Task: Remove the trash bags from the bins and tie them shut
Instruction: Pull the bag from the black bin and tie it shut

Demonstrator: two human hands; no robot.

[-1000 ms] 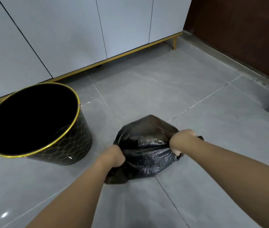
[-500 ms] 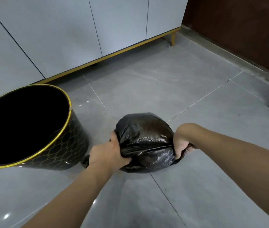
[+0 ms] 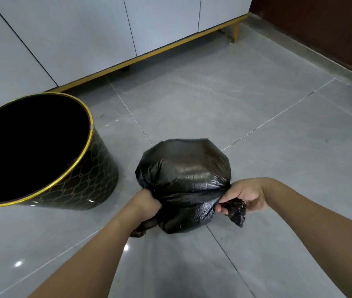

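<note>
A full black trash bag point(image 3: 184, 175) sits on the grey tiled floor in the middle of the head view, rounded and pulled taut across its near side. My left hand point(image 3: 143, 204) grips a bunched end of the bag at its lower left. At the bag's right side my right hand point(image 3: 242, 197) pinches the other twisted end, which sticks out below the fingers. To the left stands a black bin point(image 3: 69, 177) with a gold rim and gold pattern, its inside dark with no bag showing.
White cabinet doors point(image 3: 84, 39) with a gold base rail run along the back. A dark brown wall point(image 3: 321, 24) closes the right side. Grey floor tiles point(image 3: 213, 93) stretch between the bag and the cabinet.
Both hands have pulled the bag's two ends outward, drawing the plastic tight round the load. The right hand has slid right with its twisted end now showing.
</note>
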